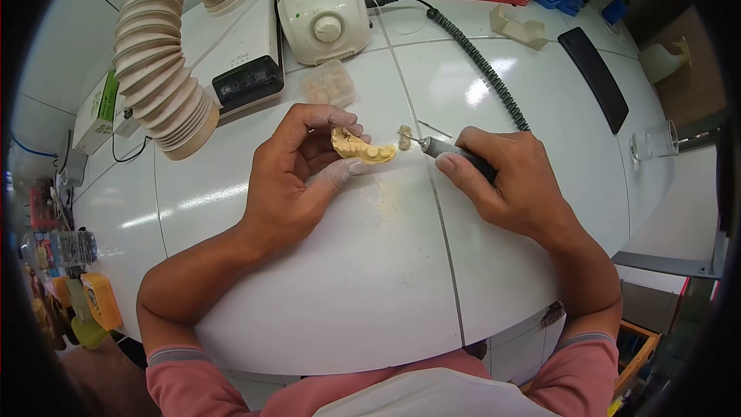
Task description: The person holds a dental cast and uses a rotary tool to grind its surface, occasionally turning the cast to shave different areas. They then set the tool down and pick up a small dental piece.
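My left hand point(301, 162) is closed on a yellow dental cast point(369, 154), a curved row of plaster teeth held between thumb and fingers over the table. White dust coats those fingertips. In my right hand point(509, 174) is a grey rotary handpiece point(455, 153), its thin bur pointing left toward the cast, with a gap between them. Just behind the bur tip is a small beige piece point(404, 136). A slim metal bur point(434, 129) lies on the table past the handpiece. Yellowish powder point(386, 199) is scattered below the cast.
A white control box point(324, 15) with a dial stands at the back, joined to a coiled dark cable point(482, 62). A ribbed suction hose point(154, 69) hangs at left. Behind my left hand sits a clear plastic box point(328, 83). Farther right are a black strip point(593, 77) and a glass point(656, 141).
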`<state>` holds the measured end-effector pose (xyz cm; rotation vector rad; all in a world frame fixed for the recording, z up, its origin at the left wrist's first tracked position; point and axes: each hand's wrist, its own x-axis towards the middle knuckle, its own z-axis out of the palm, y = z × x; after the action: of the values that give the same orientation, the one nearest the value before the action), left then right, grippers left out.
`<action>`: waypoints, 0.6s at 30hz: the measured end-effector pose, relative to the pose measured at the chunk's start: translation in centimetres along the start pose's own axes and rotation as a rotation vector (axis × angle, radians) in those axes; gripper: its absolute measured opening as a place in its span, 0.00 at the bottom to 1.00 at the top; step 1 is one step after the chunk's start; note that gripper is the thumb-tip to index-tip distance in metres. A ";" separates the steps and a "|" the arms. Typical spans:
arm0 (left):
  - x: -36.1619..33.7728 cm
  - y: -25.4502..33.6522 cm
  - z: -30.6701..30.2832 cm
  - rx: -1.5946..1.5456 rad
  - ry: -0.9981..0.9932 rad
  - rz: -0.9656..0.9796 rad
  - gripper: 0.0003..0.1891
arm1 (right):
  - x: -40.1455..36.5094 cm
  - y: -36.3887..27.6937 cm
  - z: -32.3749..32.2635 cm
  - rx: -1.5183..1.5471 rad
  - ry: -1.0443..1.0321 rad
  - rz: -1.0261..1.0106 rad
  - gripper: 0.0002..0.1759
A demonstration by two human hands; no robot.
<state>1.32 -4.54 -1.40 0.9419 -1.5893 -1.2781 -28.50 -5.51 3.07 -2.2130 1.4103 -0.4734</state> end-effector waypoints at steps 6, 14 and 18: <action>0.0 -0.1 -0.1 0.027 -0.004 0.012 0.24 | -0.1 0.1 0.1 -0.008 0.014 -0.014 0.26; 0.0 0.2 -0.1 0.042 -0.003 0.004 0.24 | -0.1 -0.1 0.0 -0.010 -0.008 0.000 0.25; 0.0 0.2 -0.1 0.047 -0.003 0.002 0.24 | -0.1 0.0 0.0 -0.016 -0.015 0.006 0.25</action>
<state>1.38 -4.51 -1.23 0.9676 -1.6277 -1.2462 -28.52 -5.45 3.08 -2.2197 1.4171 -0.4447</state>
